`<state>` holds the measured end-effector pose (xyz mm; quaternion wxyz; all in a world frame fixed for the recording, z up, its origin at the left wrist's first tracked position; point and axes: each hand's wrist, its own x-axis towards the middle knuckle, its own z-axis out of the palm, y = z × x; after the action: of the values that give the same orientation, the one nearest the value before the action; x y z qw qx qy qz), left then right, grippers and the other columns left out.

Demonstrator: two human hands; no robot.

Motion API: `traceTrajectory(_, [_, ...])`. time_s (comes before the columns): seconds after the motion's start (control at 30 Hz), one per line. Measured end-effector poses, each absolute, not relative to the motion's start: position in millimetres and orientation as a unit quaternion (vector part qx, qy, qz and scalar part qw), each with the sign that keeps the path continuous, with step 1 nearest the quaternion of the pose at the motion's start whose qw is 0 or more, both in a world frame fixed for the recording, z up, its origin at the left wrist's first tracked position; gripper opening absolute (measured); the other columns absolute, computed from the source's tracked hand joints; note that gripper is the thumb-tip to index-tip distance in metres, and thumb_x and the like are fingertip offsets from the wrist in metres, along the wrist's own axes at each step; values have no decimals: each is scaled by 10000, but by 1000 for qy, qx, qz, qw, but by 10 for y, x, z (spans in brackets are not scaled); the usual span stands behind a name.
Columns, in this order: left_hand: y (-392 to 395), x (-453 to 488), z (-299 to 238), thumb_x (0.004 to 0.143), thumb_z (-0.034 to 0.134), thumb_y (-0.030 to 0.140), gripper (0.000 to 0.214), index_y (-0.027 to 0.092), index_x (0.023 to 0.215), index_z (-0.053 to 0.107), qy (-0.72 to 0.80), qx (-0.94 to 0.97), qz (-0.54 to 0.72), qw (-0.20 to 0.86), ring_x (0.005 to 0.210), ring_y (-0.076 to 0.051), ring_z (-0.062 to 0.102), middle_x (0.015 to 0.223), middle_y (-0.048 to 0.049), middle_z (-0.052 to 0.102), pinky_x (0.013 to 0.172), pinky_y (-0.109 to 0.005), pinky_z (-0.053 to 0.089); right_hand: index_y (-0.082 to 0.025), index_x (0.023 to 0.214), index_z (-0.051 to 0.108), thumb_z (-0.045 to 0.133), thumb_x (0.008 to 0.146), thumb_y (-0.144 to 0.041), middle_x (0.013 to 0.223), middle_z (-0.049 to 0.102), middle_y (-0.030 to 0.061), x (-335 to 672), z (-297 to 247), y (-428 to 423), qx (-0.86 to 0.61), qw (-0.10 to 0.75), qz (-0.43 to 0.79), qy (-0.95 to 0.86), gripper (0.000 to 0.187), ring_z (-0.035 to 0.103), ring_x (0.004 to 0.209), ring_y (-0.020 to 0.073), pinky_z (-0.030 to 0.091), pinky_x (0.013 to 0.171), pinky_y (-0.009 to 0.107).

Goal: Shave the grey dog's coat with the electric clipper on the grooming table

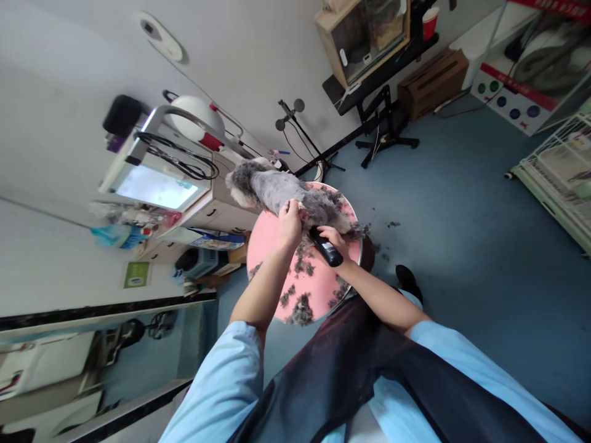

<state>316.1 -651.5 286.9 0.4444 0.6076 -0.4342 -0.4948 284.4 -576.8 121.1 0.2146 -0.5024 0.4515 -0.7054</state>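
Observation:
A grey dog, partly clipped short, stands on a round pink grooming table with its head toward the left. My left hand is closed at the dog's near side, with a small pale, pinkish part of a leg showing beside the fingers. In my right hand is a black hair clipper, its front end against the dog's lower rear, where the blade is hidden. Tufts of cut grey fur lie around the tabletop.
A metal grooming arm with coiled black cables rises at the left, near cabinets. Behind the table is a thin black stand. Right of it are a wooden case, a cardboard box and a wire cage. Fur lies on the floor.

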Motion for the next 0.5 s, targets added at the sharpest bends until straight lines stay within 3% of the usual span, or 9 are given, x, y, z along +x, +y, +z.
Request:
traceTrajectory(0.17, [-6511, 3168, 2882, 900, 579, 269, 217, 202, 728, 463, -421, 619, -493, 444, 468, -83, 407, 555, 55, 417, 442, -172, 336, -260, 1012, 575, 738, 812, -403, 1088, 720, 92, 2850, 1191, -5762, -520, 231, -674, 472, 295, 719, 1015, 245, 600, 881, 398])
traceTrajectory(0.3, [-6542, 3178, 2854, 901, 565, 231, 226, 198, 707, 454, -421, 611, -488, 459, 466, -75, 394, 541, 61, 403, 473, -169, 348, -254, 1024, 581, 729, 810, -404, 1213, 701, 108, 2762, 1222, -5777, -538, 248, -675, 440, 301, 679, 1155, 252, 561, 979, 412])
traceTrajectory(0.4, [-6555, 3209, 2839, 905, 561, 225, 238, 197, 695, 452, -425, 616, -483, 456, 473, -74, 407, 542, 62, 404, 488, -174, 350, -246, 1015, 601, 727, 796, -394, 1115, 731, 87, 2652, 1188, -5778, -548, 314, -649, 424, 293, 712, 1038, 241, 579, 910, 393])
traceTrajectory(0.5, [-6574, 3250, 2817, 916, 541, 226, 220, 191, 705, 488, -431, 622, -476, 447, 484, -77, 432, 547, 59, 408, 517, -179, 382, -240, 1008, 604, 714, 802, -428, 1006, 735, 62, 2499, 1121, -5810, -463, 369, -667, 452, 300, 714, 942, 233, 578, 884, 407])
